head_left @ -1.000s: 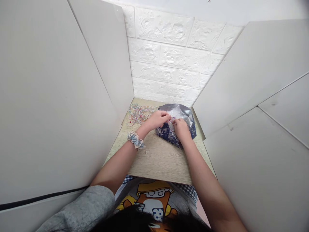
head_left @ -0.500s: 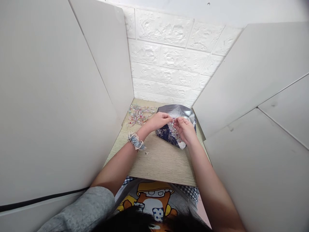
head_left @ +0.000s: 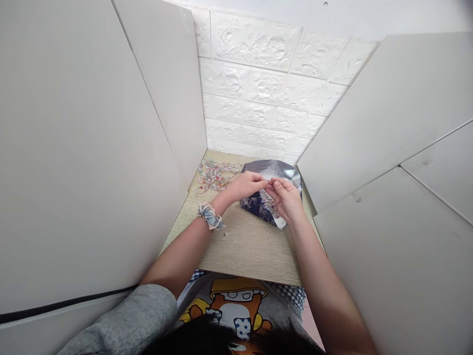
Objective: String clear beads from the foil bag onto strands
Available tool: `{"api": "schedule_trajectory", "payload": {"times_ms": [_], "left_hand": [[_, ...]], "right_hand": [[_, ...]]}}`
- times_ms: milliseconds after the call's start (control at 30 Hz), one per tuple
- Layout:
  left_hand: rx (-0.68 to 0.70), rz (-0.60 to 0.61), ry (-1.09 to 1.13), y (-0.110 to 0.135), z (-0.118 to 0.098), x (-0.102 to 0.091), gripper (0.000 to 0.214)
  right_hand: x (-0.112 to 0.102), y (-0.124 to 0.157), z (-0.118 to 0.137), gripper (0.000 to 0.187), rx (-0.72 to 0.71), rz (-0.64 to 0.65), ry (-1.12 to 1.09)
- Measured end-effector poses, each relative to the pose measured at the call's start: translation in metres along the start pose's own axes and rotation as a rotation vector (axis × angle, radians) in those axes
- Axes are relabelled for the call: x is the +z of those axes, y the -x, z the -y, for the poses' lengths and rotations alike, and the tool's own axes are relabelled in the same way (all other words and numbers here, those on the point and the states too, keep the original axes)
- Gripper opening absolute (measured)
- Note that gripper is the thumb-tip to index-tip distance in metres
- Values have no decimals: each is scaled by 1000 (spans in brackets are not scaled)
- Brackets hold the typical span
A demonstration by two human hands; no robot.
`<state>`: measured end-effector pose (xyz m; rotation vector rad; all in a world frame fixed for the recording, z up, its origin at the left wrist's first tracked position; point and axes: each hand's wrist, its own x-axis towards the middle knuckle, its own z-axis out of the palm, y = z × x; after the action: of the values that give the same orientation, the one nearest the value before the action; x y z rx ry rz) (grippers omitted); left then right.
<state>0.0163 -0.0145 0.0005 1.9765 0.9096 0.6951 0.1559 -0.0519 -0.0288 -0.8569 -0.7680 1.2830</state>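
Note:
My left hand [head_left: 247,185] and my right hand [head_left: 287,198] meet fingertip to fingertip above a blue patterned bag with a silver lining [head_left: 272,170]. Both pinch something tiny between them that I cannot make out. A small clear plastic packet of beads [head_left: 274,211] hangs under my right palm. A fabric scrunchie [head_left: 209,216] circles my left wrist.
A pile of pale coloured beads [head_left: 215,176] lies at the back left of the wooden table [head_left: 244,246]. A couple of loose beads [head_left: 225,233] rest near my left wrist. White panels wall in both sides, with a white brick-pattern wall behind.
Both hands have lifted off the bag and drawn together, and my right hand has turned palm-up, bringing the clear bead packet up with it.

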Motion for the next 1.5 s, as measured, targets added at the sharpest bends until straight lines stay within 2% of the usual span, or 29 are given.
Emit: {"api": "schedule_trajectory", "payload": {"times_ms": [333,500,1500], "left_hand": [[-13,4,5,0,-3,0,31],[-12,-2,2,0,-1,0,31],[-18,20,3,3,-5,0,28]], "right_hand": [[-2,-1,0,15,-20,-8,19],[-5,-2,-2,20,16,37,52],[-3,0,-3,17,7,38,51]]}}
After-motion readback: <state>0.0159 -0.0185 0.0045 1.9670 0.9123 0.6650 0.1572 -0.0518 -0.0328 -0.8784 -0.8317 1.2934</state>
